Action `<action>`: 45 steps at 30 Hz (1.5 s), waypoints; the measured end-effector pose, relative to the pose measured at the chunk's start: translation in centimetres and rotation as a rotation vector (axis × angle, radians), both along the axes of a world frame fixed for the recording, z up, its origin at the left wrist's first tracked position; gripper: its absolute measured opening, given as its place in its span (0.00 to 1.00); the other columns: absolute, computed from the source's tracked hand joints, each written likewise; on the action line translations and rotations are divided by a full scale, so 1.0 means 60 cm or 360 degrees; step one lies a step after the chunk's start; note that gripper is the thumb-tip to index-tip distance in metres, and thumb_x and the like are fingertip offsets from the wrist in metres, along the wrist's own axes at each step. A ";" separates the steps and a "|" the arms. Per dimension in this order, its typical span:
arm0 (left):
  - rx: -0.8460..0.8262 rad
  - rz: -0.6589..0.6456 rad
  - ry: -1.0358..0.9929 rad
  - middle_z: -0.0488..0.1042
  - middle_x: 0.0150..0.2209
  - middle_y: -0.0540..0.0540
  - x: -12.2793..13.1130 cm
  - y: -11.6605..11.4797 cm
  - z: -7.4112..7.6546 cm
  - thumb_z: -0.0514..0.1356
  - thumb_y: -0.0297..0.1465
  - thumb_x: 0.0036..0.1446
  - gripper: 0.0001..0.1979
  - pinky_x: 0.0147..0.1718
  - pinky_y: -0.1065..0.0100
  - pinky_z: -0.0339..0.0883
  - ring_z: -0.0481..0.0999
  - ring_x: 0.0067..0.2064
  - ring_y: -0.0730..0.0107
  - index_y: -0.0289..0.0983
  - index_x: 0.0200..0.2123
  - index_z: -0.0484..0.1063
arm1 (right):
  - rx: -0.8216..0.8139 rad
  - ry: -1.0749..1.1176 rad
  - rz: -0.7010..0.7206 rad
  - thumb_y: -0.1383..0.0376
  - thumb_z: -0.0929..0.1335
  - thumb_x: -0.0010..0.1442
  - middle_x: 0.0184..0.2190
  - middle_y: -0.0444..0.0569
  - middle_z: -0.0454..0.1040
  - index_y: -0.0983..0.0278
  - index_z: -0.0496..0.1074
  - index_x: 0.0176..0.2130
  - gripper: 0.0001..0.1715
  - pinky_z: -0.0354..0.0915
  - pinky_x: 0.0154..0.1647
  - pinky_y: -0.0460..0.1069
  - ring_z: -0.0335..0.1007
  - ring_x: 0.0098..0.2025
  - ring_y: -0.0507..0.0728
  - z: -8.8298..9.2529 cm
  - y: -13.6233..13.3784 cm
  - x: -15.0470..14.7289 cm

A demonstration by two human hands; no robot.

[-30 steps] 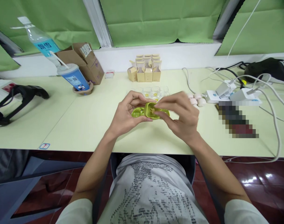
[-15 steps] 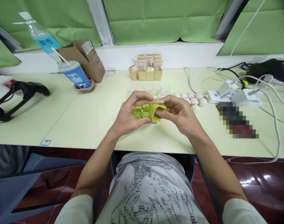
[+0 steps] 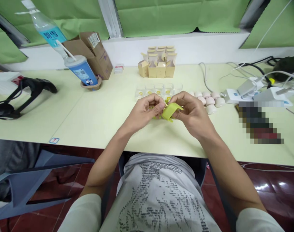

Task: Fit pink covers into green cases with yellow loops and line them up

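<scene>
A yellow-green curved band (image 3: 170,111), thin and bent like a sleeve, is held above the table between both hands; I cannot make out its exact kind. The thumb and forefinger of my left hand (image 3: 148,108) pinch at its left edge. My right hand (image 3: 191,112) grips its right side, with the thumb pressed inside the curve. Small yellow-green cups stand behind and below my fingers, mostly hidden. Farther back are clear cups (image 3: 159,88) with yellow round marks. Several pale pink and white rounded pieces (image 3: 210,101) lie to the right of my right hand.
Open small cardboard boxes (image 3: 161,66) stand at the wall. Left are a blue drink cup (image 3: 83,72), a plastic bottle (image 3: 49,30), a brown carton (image 3: 101,61) and a black headset (image 3: 28,93). A power strip (image 3: 234,95) with cables and a blurred flat object (image 3: 260,124) lie right.
The band has turned so that its outer curved face shows. My left hand has gone from cupping around it to pinching at its edge. The view has shifted slightly.
</scene>
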State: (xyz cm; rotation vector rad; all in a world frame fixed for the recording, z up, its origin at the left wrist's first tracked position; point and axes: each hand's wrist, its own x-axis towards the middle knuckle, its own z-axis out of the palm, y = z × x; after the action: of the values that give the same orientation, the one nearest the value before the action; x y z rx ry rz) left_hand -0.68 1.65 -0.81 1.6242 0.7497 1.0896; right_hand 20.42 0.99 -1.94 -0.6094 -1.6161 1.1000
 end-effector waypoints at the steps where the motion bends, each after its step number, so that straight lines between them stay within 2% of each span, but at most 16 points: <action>1: 0.0009 0.0005 -0.0013 0.75 0.35 0.49 0.000 0.001 0.000 0.74 0.57 0.60 0.27 0.35 0.66 0.75 0.76 0.35 0.69 0.40 0.37 0.75 | -0.0006 0.0009 -0.0003 0.57 0.81 0.64 0.40 0.45 0.80 0.58 0.75 0.44 0.17 0.77 0.38 0.51 0.79 0.40 0.56 0.002 -0.001 -0.002; 5: 0.0107 0.0118 -0.0032 0.73 0.32 0.50 -0.001 0.004 0.001 0.76 0.57 0.58 0.27 0.30 0.69 0.70 0.72 0.31 0.72 0.39 0.35 0.74 | -0.0065 0.0071 -0.0015 0.55 0.84 0.60 0.38 0.44 0.79 0.58 0.77 0.41 0.19 0.78 0.39 0.50 0.78 0.40 0.55 0.009 -0.008 -0.010; 9: 0.0278 0.0312 0.0022 0.74 0.31 0.50 0.002 0.005 -0.003 0.73 0.57 0.62 0.27 0.29 0.70 0.69 0.73 0.32 0.72 0.39 0.35 0.75 | -0.0209 0.0164 0.0029 0.55 0.87 0.55 0.39 0.44 0.79 0.58 0.78 0.40 0.22 0.80 0.41 0.50 0.79 0.41 0.55 0.012 -0.016 -0.015; 12: 0.0390 0.0416 0.0046 0.78 0.35 0.47 -0.011 0.011 -0.003 0.69 0.58 0.66 0.26 0.34 0.69 0.73 0.78 0.37 0.69 0.40 0.37 0.74 | -0.0262 0.0108 0.0063 0.55 0.86 0.57 0.46 0.46 0.81 0.56 0.80 0.48 0.24 0.83 0.47 0.54 0.83 0.46 0.58 0.012 -0.017 -0.010; 14: 0.0444 0.0473 0.0065 0.82 0.40 0.46 -0.039 0.023 0.002 0.68 0.58 0.67 0.25 0.36 0.68 0.76 0.81 0.40 0.67 0.41 0.39 0.73 | -0.0236 -0.0018 -0.0026 0.55 0.84 0.60 0.52 0.48 0.82 0.54 0.79 0.55 0.27 0.84 0.51 0.56 0.84 0.50 0.60 0.014 -0.015 0.000; 16: 0.0516 0.0539 0.0188 0.84 0.43 0.45 -0.080 0.043 0.009 0.68 0.56 0.68 0.23 0.37 0.67 0.77 0.84 0.42 0.66 0.41 0.41 0.73 | -0.0169 -0.0133 -0.0223 0.57 0.82 0.62 0.54 0.48 0.82 0.53 0.79 0.56 0.25 0.84 0.49 0.56 0.85 0.49 0.59 0.018 -0.010 0.015; 19: 0.0722 0.0727 0.0612 0.84 0.40 0.46 -0.144 0.082 0.013 0.67 0.46 0.70 0.16 0.40 0.67 0.76 0.84 0.42 0.65 0.40 0.41 0.75 | -0.0080 -0.0217 -0.0470 0.58 0.79 0.64 0.48 0.49 0.84 0.57 0.80 0.50 0.17 0.83 0.43 0.55 0.85 0.44 0.59 0.029 -0.004 0.041; 23: 0.0844 0.0694 0.1132 0.83 0.37 0.46 -0.188 0.125 -0.016 0.64 0.37 0.69 0.09 0.40 0.64 0.73 0.81 0.39 0.63 0.39 0.38 0.79 | -0.0026 -0.0263 -0.0590 0.62 0.77 0.64 0.44 0.50 0.85 0.60 0.81 0.43 0.07 0.82 0.40 0.55 0.84 0.39 0.57 0.041 -0.001 0.065; 27: 0.0917 0.0751 0.1336 0.83 0.39 0.42 -0.187 0.137 -0.060 0.62 0.37 0.71 0.11 0.41 0.62 0.71 0.80 0.41 0.60 0.39 0.40 0.81 | -0.0010 -0.0331 -0.0630 0.63 0.76 0.64 0.38 0.50 0.85 0.61 0.82 0.41 0.05 0.82 0.39 0.55 0.84 0.36 0.57 0.041 0.004 0.072; 31: 0.0880 0.0757 0.1381 0.84 0.39 0.43 -0.175 0.138 -0.082 0.62 0.36 0.71 0.10 0.42 0.62 0.71 0.80 0.41 0.59 0.39 0.41 0.82 | 0.0002 -0.0382 -0.0636 0.62 0.75 0.63 0.35 0.49 0.85 0.62 0.83 0.40 0.06 0.82 0.39 0.55 0.84 0.36 0.57 0.040 0.008 0.073; 37: 0.0859 0.0778 0.1254 0.86 0.42 0.43 -0.159 0.139 -0.089 0.62 0.36 0.72 0.09 0.43 0.62 0.72 0.81 0.40 0.61 0.39 0.41 0.81 | 0.0011 -0.0424 -0.0677 0.63 0.75 0.64 0.35 0.50 0.85 0.62 0.83 0.40 0.06 0.80 0.37 0.55 0.84 0.35 0.58 0.048 0.005 0.080; 41: 0.0875 0.0827 0.1144 0.84 0.44 0.44 -0.160 0.133 -0.088 0.64 0.37 0.70 0.08 0.40 0.64 0.72 0.79 0.37 0.65 0.39 0.42 0.79 | 0.0030 -0.0517 -0.0778 0.62 0.74 0.65 0.36 0.51 0.85 0.63 0.83 0.42 0.07 0.78 0.37 0.55 0.84 0.36 0.59 0.062 -0.002 0.106; 43: 0.0853 0.0803 0.1119 0.82 0.45 0.45 -0.162 0.131 -0.087 0.67 0.39 0.68 0.10 0.37 0.65 0.72 0.78 0.34 0.68 0.39 0.43 0.78 | 0.0063 -0.0743 -0.0845 0.63 0.72 0.67 0.35 0.51 0.85 0.62 0.83 0.42 0.08 0.76 0.37 0.55 0.83 0.34 0.59 0.068 -0.004 0.125; 45: 0.0822 0.0798 0.1118 0.81 0.45 0.45 -0.163 0.131 -0.088 0.69 0.40 0.66 0.12 0.36 0.66 0.72 0.77 0.33 0.69 0.39 0.43 0.77 | 0.0095 -0.1118 -0.0827 0.63 0.72 0.67 0.34 0.50 0.85 0.62 0.84 0.42 0.09 0.75 0.39 0.55 0.82 0.32 0.59 0.067 0.000 0.142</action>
State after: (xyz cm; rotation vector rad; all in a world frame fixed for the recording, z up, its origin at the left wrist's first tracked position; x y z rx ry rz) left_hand -10.47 9.48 -6.11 2.3907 1.4829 1.1065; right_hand 28.96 0.97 2.10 -1.3913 -1.8951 0.4596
